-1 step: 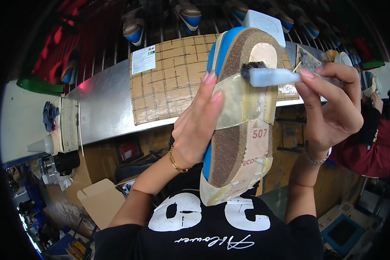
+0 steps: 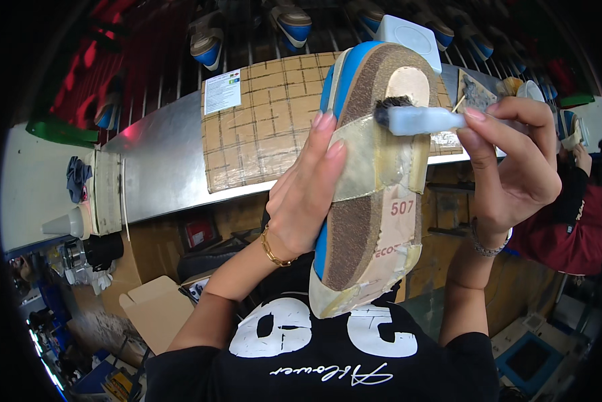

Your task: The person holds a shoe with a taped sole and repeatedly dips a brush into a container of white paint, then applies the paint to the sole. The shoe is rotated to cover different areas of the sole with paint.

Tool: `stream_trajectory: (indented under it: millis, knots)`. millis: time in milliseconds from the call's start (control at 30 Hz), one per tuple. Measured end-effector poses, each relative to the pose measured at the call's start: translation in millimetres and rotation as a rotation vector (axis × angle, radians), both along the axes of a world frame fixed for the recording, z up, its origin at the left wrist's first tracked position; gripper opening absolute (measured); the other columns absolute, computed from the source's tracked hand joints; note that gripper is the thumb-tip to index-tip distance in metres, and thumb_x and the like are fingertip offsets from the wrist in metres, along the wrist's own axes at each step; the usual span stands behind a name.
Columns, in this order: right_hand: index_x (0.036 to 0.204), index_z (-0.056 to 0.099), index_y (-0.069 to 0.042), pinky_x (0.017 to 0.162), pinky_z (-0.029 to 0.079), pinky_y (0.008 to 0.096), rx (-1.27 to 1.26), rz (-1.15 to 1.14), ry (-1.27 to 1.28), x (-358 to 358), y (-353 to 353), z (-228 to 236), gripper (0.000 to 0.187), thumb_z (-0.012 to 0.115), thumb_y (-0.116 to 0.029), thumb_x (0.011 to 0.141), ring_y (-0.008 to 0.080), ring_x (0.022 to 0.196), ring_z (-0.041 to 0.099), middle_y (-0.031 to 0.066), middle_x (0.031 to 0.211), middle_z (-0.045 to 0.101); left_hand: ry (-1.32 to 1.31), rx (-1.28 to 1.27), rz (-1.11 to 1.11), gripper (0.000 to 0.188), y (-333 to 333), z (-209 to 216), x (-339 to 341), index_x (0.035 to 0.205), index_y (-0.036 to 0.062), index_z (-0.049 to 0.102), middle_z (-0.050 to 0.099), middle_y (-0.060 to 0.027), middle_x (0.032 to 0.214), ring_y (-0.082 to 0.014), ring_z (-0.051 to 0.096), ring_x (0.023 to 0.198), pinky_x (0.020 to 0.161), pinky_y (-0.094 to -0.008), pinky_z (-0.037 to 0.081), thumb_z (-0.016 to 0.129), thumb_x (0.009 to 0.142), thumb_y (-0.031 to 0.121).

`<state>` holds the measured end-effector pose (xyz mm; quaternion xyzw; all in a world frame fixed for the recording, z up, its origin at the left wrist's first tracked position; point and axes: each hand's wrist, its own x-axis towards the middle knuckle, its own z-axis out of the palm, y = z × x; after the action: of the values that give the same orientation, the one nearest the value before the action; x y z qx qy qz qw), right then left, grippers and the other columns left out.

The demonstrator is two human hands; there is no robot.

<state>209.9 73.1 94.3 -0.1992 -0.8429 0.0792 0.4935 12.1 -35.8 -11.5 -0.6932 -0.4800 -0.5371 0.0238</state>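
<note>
A shoe upper on a last [image 2: 352, 228] is held up before me with its underside facing me. It has blue sides, a brown fuzzy bottom edge and a pale strap folded over the middle. My left hand [image 2: 302, 184] grips it from the left side, fingers wrapped behind and against the edge. In my right hand [image 2: 515, 157], a brush [image 2: 421, 120] with a pale bluish-white body is pinched between thumb and fingers. Its dark bristles rest on the underside, at the strap's upper edge just below the pale oval patch.
A taped cardboard sheet [image 2: 247, 134] lies on the metal bench [image 2: 160, 167]. Behind it, several blue-sided shoes [image 2: 293, 30] stand on a rack of bars. A white box [image 2: 408, 40] sits beyond the shoe. At the right, a person in a dark red top [image 2: 569, 234] works nearby.
The brush has shifted very slightly to the right on the shoe's underside. Both hands keep their grips.
</note>
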Motion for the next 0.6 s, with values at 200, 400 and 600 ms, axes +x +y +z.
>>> stream_trajectory:
  millis: [200, 400, 600]
  knots:
    - [0.097, 0.076, 0.002, 0.071, 0.043, 0.0237, -0.034, 0.07, -0.026, 2, 4, 2, 0.027, 0.076, 0.01, 0.071, 0.0153, 0.082, 0.055, 0.0113, 0.095, 0.059, 0.065, -0.117, -0.073, 0.097, -6, -8, -10, 0.154, 0.0136, 0.018, 0.021, -0.0307, 0.157, -0.0437, 0.034, 0.142, 0.112, -0.0501, 0.04, 0.08, 0.079, 0.003]
    - [0.095, 0.076, 0.001, 0.07, 0.04, 0.0249, -0.087, 0.104, -0.057, 5, 3, 3, 0.026, 0.076, 0.007, 0.07, 0.0164, 0.082, 0.054, 0.0113, 0.093, 0.058, -0.021, -0.043, -0.065, 0.066, -5, 1, -5, 0.146, 0.0048, 0.034, 0.033, -0.0317, 0.153, -0.0462, 0.043, 0.137, 0.11, -0.0444, 0.044, 0.062, 0.087, -0.005]
    - [0.091, 0.078, -0.002, 0.072, 0.039, 0.027, -0.146, 0.114, -0.104, 12, -1, 2, 0.029, 0.077, 0.002, 0.062, 0.0187, 0.082, 0.054, 0.0122, 0.092, 0.059, 0.032, -0.108, -0.008, 0.068, -7, 4, -7, 0.147, 0.0053, 0.032, 0.032, -0.0325, 0.153, -0.0452, 0.047, 0.133, 0.106, -0.0431, 0.048, 0.062, 0.087, -0.004]
